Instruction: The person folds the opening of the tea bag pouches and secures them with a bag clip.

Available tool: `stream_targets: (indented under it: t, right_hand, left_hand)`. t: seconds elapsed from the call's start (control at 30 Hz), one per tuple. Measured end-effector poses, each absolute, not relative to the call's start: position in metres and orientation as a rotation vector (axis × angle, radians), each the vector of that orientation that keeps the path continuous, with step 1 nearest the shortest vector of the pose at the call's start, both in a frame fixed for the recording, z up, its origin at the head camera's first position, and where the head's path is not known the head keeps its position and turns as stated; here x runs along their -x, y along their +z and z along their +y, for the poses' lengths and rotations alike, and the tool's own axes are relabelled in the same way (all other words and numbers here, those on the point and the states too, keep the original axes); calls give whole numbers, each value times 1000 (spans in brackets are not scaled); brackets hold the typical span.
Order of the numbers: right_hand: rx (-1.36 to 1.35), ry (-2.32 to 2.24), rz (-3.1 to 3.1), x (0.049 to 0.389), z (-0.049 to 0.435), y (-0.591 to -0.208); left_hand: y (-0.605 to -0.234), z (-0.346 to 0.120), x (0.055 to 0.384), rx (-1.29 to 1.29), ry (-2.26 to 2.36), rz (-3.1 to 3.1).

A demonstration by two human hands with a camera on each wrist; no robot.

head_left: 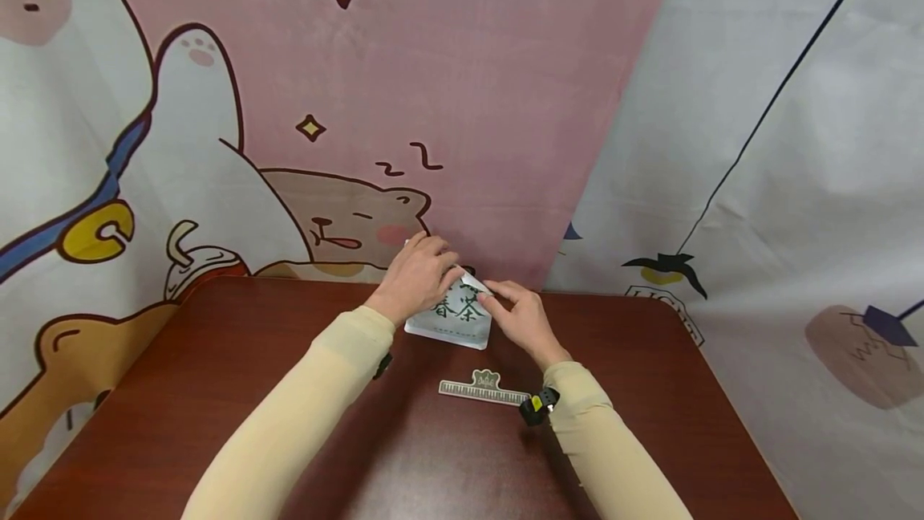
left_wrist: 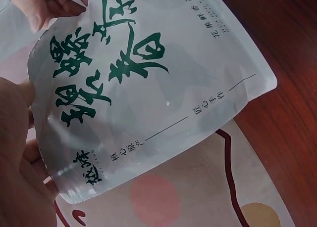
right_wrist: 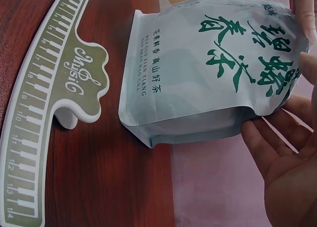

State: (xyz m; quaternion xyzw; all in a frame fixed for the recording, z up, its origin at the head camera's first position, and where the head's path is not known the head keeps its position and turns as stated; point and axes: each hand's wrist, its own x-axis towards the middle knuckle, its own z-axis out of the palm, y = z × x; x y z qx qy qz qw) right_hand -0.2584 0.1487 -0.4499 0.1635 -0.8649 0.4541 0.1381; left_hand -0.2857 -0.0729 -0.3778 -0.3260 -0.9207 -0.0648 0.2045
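Note:
A pale tea pouch (head_left: 449, 326) with large green characters stands on the table, held at its top by both hands. My left hand (head_left: 419, 278) grips the top edge at the left, its thumb in front and its fingers behind in the left wrist view. At the right top corner my right hand (head_left: 521, 318) pinches the edge, which looks folded over there. The right wrist view shows the pouch's gusseted side (right_wrist: 198, 128) and fingers (right_wrist: 257, 143) against its back. Whether the mouth is open, I cannot tell.
A ruler-shaped clip (head_left: 482, 393) with piano keys and the word Music lies nearer me on the dark red-brown table (head_left: 289, 392), beside my right wrist. A cartoon-printed cloth (head_left: 491, 103) hangs behind the table's far edge.

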Motion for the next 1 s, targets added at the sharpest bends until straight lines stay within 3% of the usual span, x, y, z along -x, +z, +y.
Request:
stream_targets:
  t: [1.0]
  right_hand:
    - [-368, 1182, -2489, 265, 138, -446]
  left_hand:
    - [-380, -78, 286, 960, -149, -2528]
